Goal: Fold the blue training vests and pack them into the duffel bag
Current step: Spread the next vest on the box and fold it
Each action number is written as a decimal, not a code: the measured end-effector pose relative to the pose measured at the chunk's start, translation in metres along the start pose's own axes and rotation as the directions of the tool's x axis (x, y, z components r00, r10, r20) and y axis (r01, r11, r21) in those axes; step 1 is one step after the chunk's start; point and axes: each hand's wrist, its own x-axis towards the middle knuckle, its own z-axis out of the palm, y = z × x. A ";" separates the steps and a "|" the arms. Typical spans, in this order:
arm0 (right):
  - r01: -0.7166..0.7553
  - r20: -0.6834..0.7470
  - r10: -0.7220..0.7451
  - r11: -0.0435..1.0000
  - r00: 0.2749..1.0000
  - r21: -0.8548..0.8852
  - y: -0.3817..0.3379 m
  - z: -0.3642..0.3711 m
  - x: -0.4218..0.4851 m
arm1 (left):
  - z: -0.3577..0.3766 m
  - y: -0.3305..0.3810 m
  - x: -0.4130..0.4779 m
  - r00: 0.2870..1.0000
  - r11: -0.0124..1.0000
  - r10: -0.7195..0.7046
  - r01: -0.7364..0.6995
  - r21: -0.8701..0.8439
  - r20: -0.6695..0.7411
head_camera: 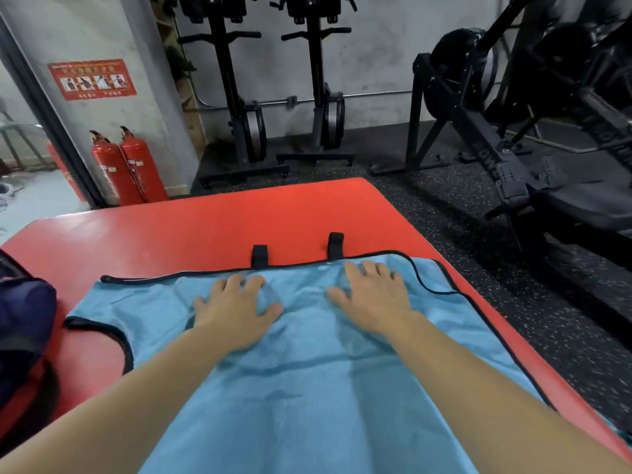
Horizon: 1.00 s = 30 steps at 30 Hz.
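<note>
A light blue mesh training vest [307,378] with black trim lies spread flat on the red mat [212,227]. My left hand [236,306] presses flat on the vest near its far edge, fingers spread. My right hand [372,299] lies flat beside it to the right, fingers straight on the fabric. A dark navy duffel bag [24,330] sits at the mat's left edge, only partly in view.
Two black straps [335,246] stick out on the mat beyond the vest. Two red fire extinguishers [130,165] stand by the wall at left. Black rowing machines [321,97] and gym equipment [513,148] occupy the speckled floor behind and to the right.
</note>
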 end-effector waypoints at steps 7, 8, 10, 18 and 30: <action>-0.165 -0.064 0.158 0.978 0.985 -0.126 0.083 -0.011 0.012 | 0.016 -0.007 -0.005 1.000 0.990 -0.021 0.018 0.143 0.018; -0.113 -0.075 0.105 0.986 0.992 -0.122 0.075 -0.010 0.010 | 0.016 -0.007 -0.004 0.999 0.987 -0.020 0.015 0.158 0.030; 0.030 -0.031 -0.034 0.995 0.999 -0.095 0.054 -0.002 0.006 | 0.015 -0.008 -0.002 0.999 0.986 -0.016 0.008 0.165 0.048; 0.083 0.161 -0.065 0.991 0.985 -0.105 0.053 0.006 0.016 | 0.012 -0.022 0.005 0.992 0.998 -0.035 0.029 0.052 0.119; 0.044 0.062 -0.041 0.998 0.997 -0.042 0.038 -0.003 0.012 | -0.001 -0.027 -0.002 0.998 0.999 -0.039 0.040 -0.006 0.058</action>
